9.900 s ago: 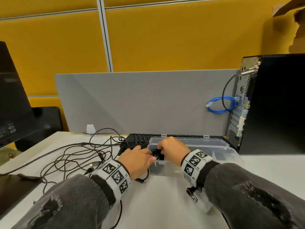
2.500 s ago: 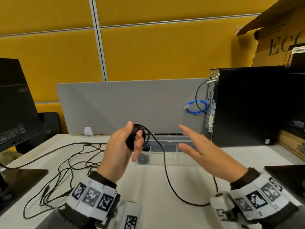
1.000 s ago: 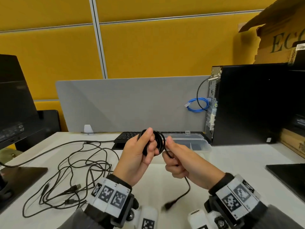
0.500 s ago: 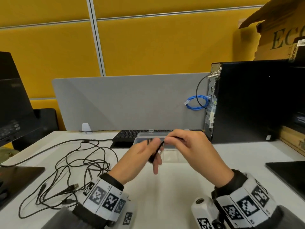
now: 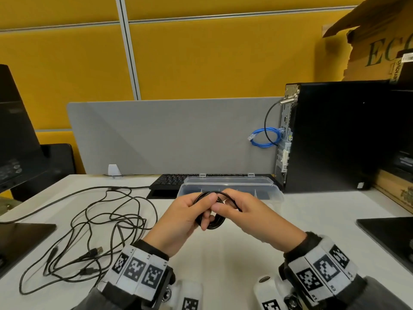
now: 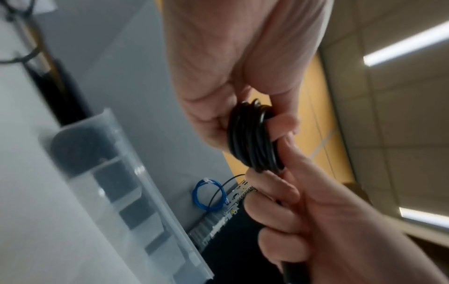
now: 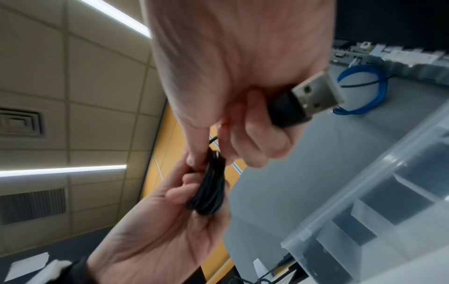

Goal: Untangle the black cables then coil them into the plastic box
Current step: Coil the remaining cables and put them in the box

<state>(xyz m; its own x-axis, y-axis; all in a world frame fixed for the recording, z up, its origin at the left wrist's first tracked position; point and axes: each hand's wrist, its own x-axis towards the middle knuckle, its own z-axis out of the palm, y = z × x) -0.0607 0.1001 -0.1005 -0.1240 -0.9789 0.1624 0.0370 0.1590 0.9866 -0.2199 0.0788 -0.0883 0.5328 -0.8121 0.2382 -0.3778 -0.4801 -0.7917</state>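
Both hands meet above the desk in front of the clear plastic box (image 5: 273,193). My left hand (image 5: 192,211) grips a small coil of black cable (image 5: 212,223), its thumb and fingers wrapped round the loops (image 6: 252,138). My right hand (image 5: 230,209) pinches the same coil (image 7: 209,184) and holds the cable's USB plug (image 7: 306,101) in its curled fingers. A tangle of black cables (image 5: 93,224) lies loose on the desk to the left. The box (image 7: 364,207) stands open, with dividers inside.
A black keyboard (image 5: 169,181) lies behind the box, against a grey divider panel (image 5: 167,135). A black computer tower (image 5: 335,135) with a blue cable loop (image 5: 264,137) stands at the right. Monitors (image 5: 13,130) stand at the left, and a dark flat object (image 5: 388,233) lies at the right edge.
Since a second ago the hanging cable tail has been wound up; the coil is now complete, lower, and held by both hands with the plug in my right hand.
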